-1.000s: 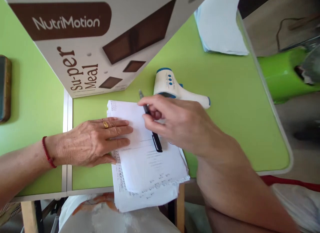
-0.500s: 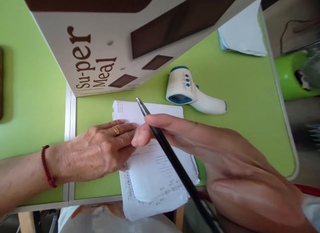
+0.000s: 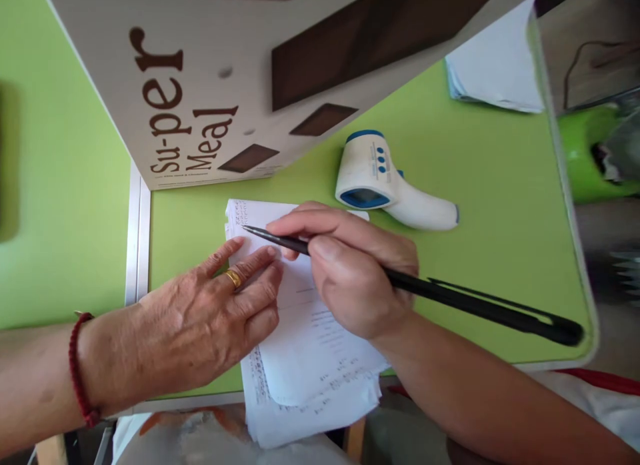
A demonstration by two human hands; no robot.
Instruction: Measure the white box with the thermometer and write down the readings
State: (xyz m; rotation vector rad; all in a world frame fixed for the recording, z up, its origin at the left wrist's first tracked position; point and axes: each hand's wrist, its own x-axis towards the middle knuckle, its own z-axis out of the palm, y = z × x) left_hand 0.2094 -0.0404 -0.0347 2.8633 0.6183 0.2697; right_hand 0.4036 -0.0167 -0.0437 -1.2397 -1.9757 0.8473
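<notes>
In my right hand (image 3: 357, 265) is a black pen (image 3: 450, 292), gripped between thumb and fingers. Its tip points left and meets or hovers just over the top left of a stack of papers (image 3: 300, 345), beside small handwritten marks; contact cannot be made out. My left hand (image 3: 220, 312) lies over the left part of the papers, palm down with fingers stretched out. It wears a gold ring (image 3: 233, 278) and a red cord bracelet (image 3: 80, 372). Part of the top sheet is hidden under both hands. The papers overhang the table's near edge.
A large white box (image 3: 200, 92) printed "Su-per Meal" stands behind the papers. A white and blue infrared thermometer (image 3: 390, 182) lies right of it on the green table (image 3: 500, 252). More papers (image 3: 495, 58) sit at the far right corner. A green container (image 3: 585, 152) is beyond the table's edge.
My right hand has turned and come down to the papers, bringing the pen tip left and lower. My left hand stays on the papers, its fingers slightly shifted.
</notes>
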